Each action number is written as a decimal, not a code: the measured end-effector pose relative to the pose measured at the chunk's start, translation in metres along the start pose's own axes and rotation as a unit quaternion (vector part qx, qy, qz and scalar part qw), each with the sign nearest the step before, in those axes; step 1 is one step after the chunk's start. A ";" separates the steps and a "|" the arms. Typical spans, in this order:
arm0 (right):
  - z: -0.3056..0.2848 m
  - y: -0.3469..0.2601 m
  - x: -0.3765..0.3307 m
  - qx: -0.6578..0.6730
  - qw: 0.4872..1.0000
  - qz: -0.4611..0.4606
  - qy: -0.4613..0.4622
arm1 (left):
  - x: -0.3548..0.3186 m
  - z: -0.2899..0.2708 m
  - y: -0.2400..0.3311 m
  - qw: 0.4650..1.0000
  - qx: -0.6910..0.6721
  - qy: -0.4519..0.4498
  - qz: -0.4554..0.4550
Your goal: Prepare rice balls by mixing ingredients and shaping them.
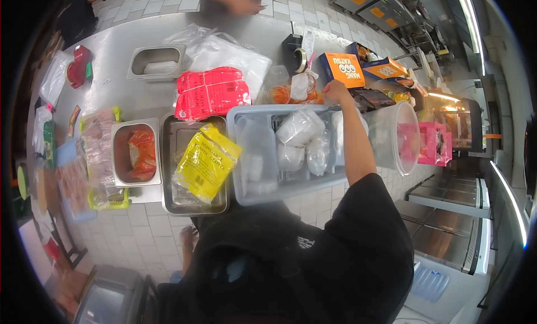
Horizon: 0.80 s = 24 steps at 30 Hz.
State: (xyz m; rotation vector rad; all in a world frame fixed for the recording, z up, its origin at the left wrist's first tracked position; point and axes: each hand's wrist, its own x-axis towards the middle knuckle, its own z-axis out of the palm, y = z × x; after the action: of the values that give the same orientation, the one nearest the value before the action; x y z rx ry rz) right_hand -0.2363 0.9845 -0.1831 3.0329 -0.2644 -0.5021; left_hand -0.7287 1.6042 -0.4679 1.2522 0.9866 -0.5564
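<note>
My right arm reaches across a pale blue plastic tub [246, 195] to the far side. My right hand [335, 92] has its fingers curled, beside an orange box [342, 70] and a clear bag with orange-red contents [279, 95]; what it grips is hidden. My left hand [188, 234] hangs low beside my body, below the table edge, its fingers too hidden to read. Inside the tub lie plastic-wrapped white packs [301, 127] and a clear bag of pale items [319, 153]. Left of the tub, a yellow glove packet [208, 163] rests on a metal tray [168, 204].
Red packets [212, 93] tied together lie beyond the tray, near clear plastic bags [240, 58]. A metal pan [158, 135] holds orange-red packets. A clear round container [405, 136] stands right of the tub. Another person's hand [243, 4] shows across the table.
</note>
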 end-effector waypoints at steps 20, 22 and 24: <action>-0.004 0.060 -0.005 0.270 0.954 -0.128 0.012 | -0.031 0.041 -0.083 0.858 0.466 0.063 0.205; -0.001 0.049 -0.024 0.368 0.921 -0.122 0.043 | -0.039 0.046 -0.093 0.861 0.456 0.079 0.212; 0.020 0.048 -0.008 0.146 0.922 -0.241 0.266 | -0.044 0.050 -0.107 0.852 0.455 0.110 0.234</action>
State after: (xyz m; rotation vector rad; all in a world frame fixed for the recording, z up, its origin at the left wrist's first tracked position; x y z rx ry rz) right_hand -0.2578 0.9386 -0.1952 3.3510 0.4867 0.4040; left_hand -0.8221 1.5212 -0.4864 2.3712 0.5345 -0.5038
